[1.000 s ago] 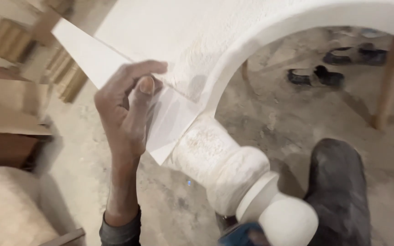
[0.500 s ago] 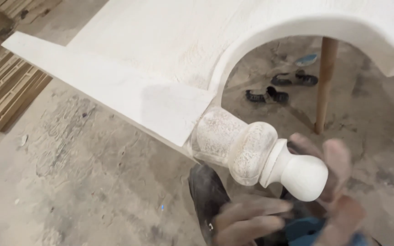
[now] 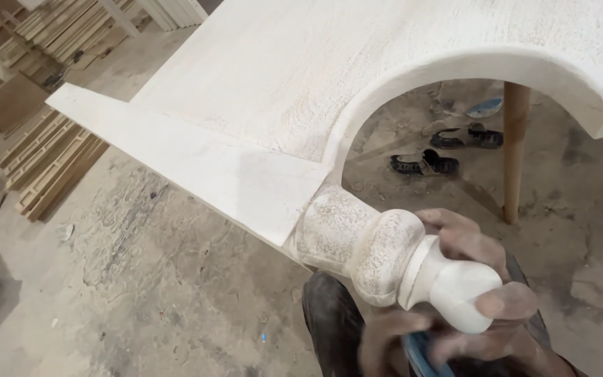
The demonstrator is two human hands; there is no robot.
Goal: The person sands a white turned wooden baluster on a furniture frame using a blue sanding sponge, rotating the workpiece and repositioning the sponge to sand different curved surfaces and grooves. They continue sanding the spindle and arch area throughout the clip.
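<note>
Since a second ago the left hand has left the flat white panel point(image 3: 273, 91) and dropped low beside the turned finial point(image 3: 399, 262). Now the right hand point(image 3: 479, 269) wraps the finial's round knob from behind, fingers curled and pressed to the wood, likely steadying it. The left hand point(image 3: 392, 338), blurred, sits just beneath with fingers bent on something blue point(image 3: 420, 349); its grip I cannot tell. Sandals point(image 3: 423, 164) lie on the dusty floor point(image 3: 141, 279).

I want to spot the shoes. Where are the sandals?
In the head view, the pair of sandals lies on the dusty floor at upper right, under the white arch, left of the wooden leg.
</note>
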